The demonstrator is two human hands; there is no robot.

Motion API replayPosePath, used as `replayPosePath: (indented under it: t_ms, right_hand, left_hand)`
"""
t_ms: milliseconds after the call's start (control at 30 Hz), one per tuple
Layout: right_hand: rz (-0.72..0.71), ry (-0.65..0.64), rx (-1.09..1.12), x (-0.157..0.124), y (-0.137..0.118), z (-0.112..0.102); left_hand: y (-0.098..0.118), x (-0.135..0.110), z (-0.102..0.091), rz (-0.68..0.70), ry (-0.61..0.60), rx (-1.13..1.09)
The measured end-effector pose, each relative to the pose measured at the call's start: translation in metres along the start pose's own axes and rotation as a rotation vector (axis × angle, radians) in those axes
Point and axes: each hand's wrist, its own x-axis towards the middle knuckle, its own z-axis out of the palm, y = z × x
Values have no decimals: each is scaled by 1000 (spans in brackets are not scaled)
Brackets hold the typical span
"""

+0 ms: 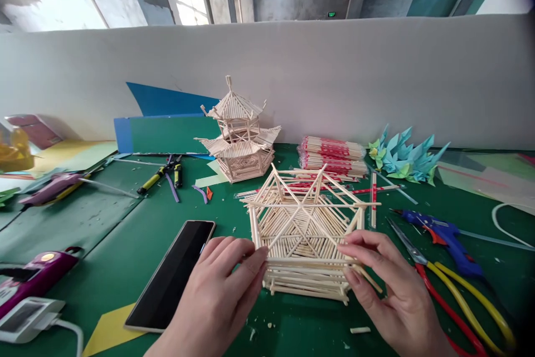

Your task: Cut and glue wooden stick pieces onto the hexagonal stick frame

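Observation:
A half-open pavilion model of thin wooden sticks [307, 229] sits on the green table in front of me, with crossing sticks over its top and stacked sticks for walls. Along its near top edge lies a pale wooden stick [307, 262]. My left hand [229, 273] is closed, thumb and fingers pinching at the left end of this stick by the near left corner. At the near right corner my right hand [384, 279] pinches the other end. The fingertips partly cover both corners.
Behind stands a finished stick pagoda [237, 134], beside red-wrapped stick bundles [332, 155] and blue folded paper [407, 153]. Scissors [426, 262] and a blue glue gun [447, 234] lie right. A phone [173, 273], pliers [163, 174] and a purple glue gun [52, 190] lie left.

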Motion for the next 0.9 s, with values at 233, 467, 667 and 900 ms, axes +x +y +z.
replayPosePath:
  t_ms: [233, 467, 667, 900]
  right_hand:
    - [252, 377, 103, -11, 10, -20]
    - [229, 170, 42, -21, 9, -23]
    - [119, -14, -10, -9, -5, -15]
    - [45, -12, -53, -2, -7, -8]
  left_hand:
    - [-11, 2, 1, 103, 49, 51]
    - [-17, 1, 0, 104, 29, 55]
    - [-8, 7, -6, 63, -1, -25]
    - [-9, 3, -5, -1, -68, -90]
